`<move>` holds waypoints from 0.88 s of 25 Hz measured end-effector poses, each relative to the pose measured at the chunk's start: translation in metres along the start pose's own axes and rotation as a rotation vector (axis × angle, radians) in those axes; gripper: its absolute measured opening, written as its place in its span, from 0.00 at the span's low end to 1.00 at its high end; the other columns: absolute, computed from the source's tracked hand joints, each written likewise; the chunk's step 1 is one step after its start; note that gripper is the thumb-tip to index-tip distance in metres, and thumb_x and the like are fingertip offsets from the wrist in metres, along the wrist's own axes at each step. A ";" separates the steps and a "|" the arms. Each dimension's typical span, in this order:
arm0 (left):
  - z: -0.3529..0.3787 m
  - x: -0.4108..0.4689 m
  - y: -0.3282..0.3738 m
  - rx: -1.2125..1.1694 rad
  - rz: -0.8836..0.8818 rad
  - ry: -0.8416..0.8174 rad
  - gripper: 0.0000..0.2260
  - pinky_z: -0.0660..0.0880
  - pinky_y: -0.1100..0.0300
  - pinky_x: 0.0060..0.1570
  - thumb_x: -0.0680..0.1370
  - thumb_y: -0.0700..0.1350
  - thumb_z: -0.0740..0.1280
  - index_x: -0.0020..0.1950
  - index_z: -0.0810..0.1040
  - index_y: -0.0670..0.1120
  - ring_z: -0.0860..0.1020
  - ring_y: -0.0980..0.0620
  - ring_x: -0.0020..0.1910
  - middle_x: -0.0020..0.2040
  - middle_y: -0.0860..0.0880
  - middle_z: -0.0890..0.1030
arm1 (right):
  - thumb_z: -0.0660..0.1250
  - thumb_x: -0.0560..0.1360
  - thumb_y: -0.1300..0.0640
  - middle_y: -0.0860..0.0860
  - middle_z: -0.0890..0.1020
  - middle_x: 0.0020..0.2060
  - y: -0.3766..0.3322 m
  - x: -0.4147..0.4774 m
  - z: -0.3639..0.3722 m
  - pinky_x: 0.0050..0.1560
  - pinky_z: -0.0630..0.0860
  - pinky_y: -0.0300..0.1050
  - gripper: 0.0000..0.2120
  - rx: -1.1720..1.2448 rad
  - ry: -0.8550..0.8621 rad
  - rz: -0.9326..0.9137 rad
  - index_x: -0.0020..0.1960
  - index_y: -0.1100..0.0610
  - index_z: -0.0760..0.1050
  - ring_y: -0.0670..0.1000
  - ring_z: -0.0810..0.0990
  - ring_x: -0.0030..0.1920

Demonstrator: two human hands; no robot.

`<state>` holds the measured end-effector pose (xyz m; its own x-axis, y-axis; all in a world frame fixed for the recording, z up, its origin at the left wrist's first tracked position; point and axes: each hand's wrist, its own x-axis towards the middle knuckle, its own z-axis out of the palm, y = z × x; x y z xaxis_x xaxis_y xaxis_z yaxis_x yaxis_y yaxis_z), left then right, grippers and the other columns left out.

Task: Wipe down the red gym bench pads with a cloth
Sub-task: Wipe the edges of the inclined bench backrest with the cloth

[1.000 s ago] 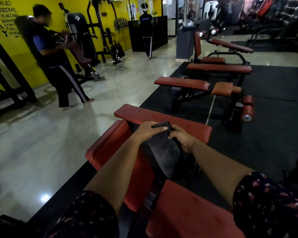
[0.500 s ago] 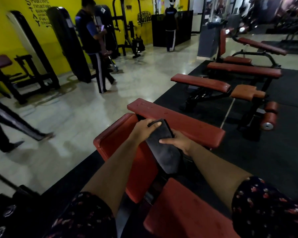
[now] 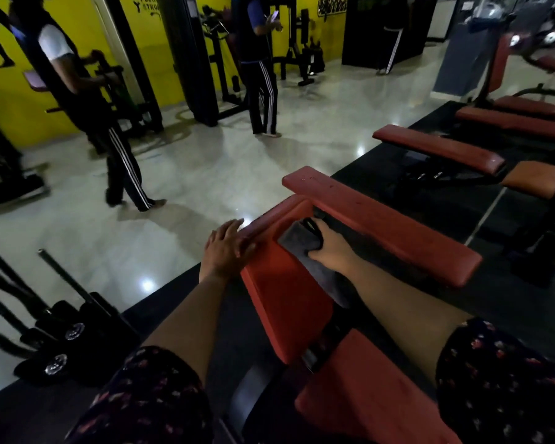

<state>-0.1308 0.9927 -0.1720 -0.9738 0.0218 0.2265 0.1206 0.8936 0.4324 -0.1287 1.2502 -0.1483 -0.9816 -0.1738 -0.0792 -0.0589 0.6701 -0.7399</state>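
A sloping red pad of a gym bench lies right in front of me, with a long red pad across its far end and a red seat pad near my body. My right hand grips a dark grey cloth and holds it against the upper part of the sloping pad. My left hand rests with straight fingers on the pad's left edge.
More red benches stand on the black mat to the right. Two people stand on the shiny floor to the left, by black machines and a yellow wall. Dark weights and bars lie at my lower left.
My left hand let go of the cloth and moved left onto the pad's edge. My right hand took the cloth alone and set it on the sloping pad. The view turned left.
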 end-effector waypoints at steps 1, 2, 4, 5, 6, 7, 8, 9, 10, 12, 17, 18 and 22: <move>0.000 0.005 -0.009 0.008 -0.001 -0.035 0.32 0.57 0.47 0.74 0.76 0.59 0.67 0.77 0.62 0.50 0.61 0.45 0.75 0.76 0.48 0.63 | 0.69 0.73 0.62 0.58 0.76 0.64 -0.010 0.009 0.007 0.57 0.74 0.51 0.35 -0.054 0.056 -0.010 0.75 0.50 0.59 0.61 0.76 0.62; 0.001 0.010 -0.017 0.013 -0.002 -0.076 0.34 0.55 0.48 0.75 0.76 0.60 0.67 0.78 0.60 0.50 0.60 0.46 0.75 0.77 0.49 0.61 | 0.68 0.73 0.61 0.57 0.77 0.62 -0.022 0.018 0.014 0.55 0.75 0.53 0.32 -0.098 0.131 -0.029 0.74 0.50 0.61 0.62 0.77 0.60; 0.006 0.018 -0.034 0.001 0.005 -0.146 0.40 0.56 0.47 0.75 0.73 0.67 0.64 0.79 0.57 0.50 0.60 0.45 0.76 0.78 0.48 0.59 | 0.68 0.72 0.61 0.56 0.78 0.60 -0.044 0.036 0.025 0.54 0.76 0.56 0.29 -0.228 0.302 -0.138 0.71 0.52 0.65 0.62 0.77 0.59; 0.010 0.021 -0.040 -0.023 0.004 -0.180 0.43 0.58 0.46 0.74 0.70 0.71 0.61 0.79 0.57 0.50 0.60 0.45 0.76 0.78 0.48 0.59 | 0.68 0.71 0.63 0.56 0.78 0.60 -0.053 0.045 0.028 0.54 0.75 0.57 0.28 -0.336 0.349 -0.222 0.70 0.53 0.66 0.62 0.76 0.59; 0.014 0.025 -0.046 -0.052 -0.003 -0.213 0.45 0.58 0.46 0.74 0.68 0.74 0.57 0.79 0.57 0.50 0.60 0.44 0.76 0.78 0.47 0.59 | 0.68 0.70 0.64 0.56 0.77 0.61 -0.062 0.055 0.033 0.55 0.74 0.58 0.29 -0.468 0.347 -0.308 0.69 0.54 0.68 0.62 0.75 0.61; 0.019 0.028 -0.051 -0.080 -0.002 -0.236 0.46 0.59 0.45 0.74 0.67 0.74 0.55 0.79 0.57 0.49 0.60 0.44 0.76 0.78 0.46 0.60 | 0.68 0.69 0.65 0.55 0.76 0.64 -0.069 0.064 0.040 0.57 0.72 0.58 0.30 -0.609 0.299 -0.383 0.70 0.54 0.67 0.61 0.73 0.65; 0.024 0.028 -0.055 -0.105 0.003 -0.252 0.46 0.59 0.45 0.74 0.68 0.74 0.55 0.79 0.57 0.48 0.60 0.44 0.76 0.78 0.44 0.61 | 0.67 0.70 0.64 0.54 0.73 0.68 -0.073 0.071 0.049 0.59 0.70 0.57 0.31 -0.752 0.222 -0.450 0.72 0.53 0.66 0.60 0.70 0.68; 0.029 0.028 -0.059 -0.135 0.012 -0.257 0.45 0.59 0.45 0.74 0.69 0.73 0.56 0.79 0.57 0.47 0.60 0.44 0.76 0.77 0.43 0.62 | 0.67 0.71 0.63 0.51 0.70 0.71 -0.073 0.075 0.058 0.60 0.68 0.58 0.31 -0.882 0.146 -0.516 0.73 0.51 0.66 0.59 0.68 0.70; 0.031 0.027 -0.060 -0.178 0.020 -0.255 0.44 0.60 0.46 0.74 0.70 0.71 0.58 0.79 0.57 0.46 0.60 0.44 0.76 0.77 0.43 0.62 | 0.69 0.71 0.62 0.50 0.69 0.72 -0.069 0.078 0.065 0.60 0.69 0.59 0.32 -0.978 0.084 -0.571 0.73 0.49 0.67 0.59 0.69 0.70; 0.035 0.025 -0.063 -0.264 0.025 -0.246 0.41 0.59 0.49 0.74 0.73 0.64 0.65 0.79 0.57 0.46 0.59 0.45 0.77 0.77 0.42 0.61 | 0.72 0.66 0.64 0.51 0.70 0.72 -0.056 0.080 0.070 0.58 0.71 0.64 0.36 -1.088 0.061 -0.609 0.72 0.47 0.69 0.63 0.71 0.69; 0.040 0.030 -0.067 -0.251 0.127 -0.213 0.42 0.58 0.48 0.73 0.73 0.67 0.61 0.79 0.55 0.45 0.57 0.45 0.77 0.78 0.42 0.60 | 0.58 0.79 0.63 0.49 0.51 0.79 -0.048 0.089 0.061 0.66 0.60 0.68 0.33 -1.074 0.060 -0.249 0.78 0.41 0.50 0.64 0.53 0.76; 0.040 0.032 -0.068 -0.246 0.144 -0.213 0.43 0.58 0.48 0.73 0.72 0.68 0.59 0.79 0.55 0.45 0.57 0.45 0.77 0.78 0.42 0.60 | 0.56 0.81 0.61 0.49 0.48 0.79 -0.056 0.092 0.059 0.67 0.59 0.67 0.33 -1.082 0.058 -0.192 0.78 0.40 0.46 0.64 0.51 0.76; 0.040 0.037 -0.073 -0.268 0.163 -0.205 0.45 0.62 0.48 0.72 0.68 0.70 0.58 0.78 0.60 0.43 0.59 0.47 0.77 0.77 0.43 0.63 | 0.58 0.80 0.57 0.53 0.52 0.78 -0.074 0.087 0.068 0.63 0.62 0.66 0.37 -1.168 -0.047 -0.424 0.77 0.39 0.39 0.64 0.58 0.74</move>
<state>-0.1839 0.9462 -0.2300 -0.9528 0.2675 0.1434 0.2968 0.7224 0.6245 -0.1973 1.1362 -0.1454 -0.8396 -0.5429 -0.0204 -0.5196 0.7914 0.3220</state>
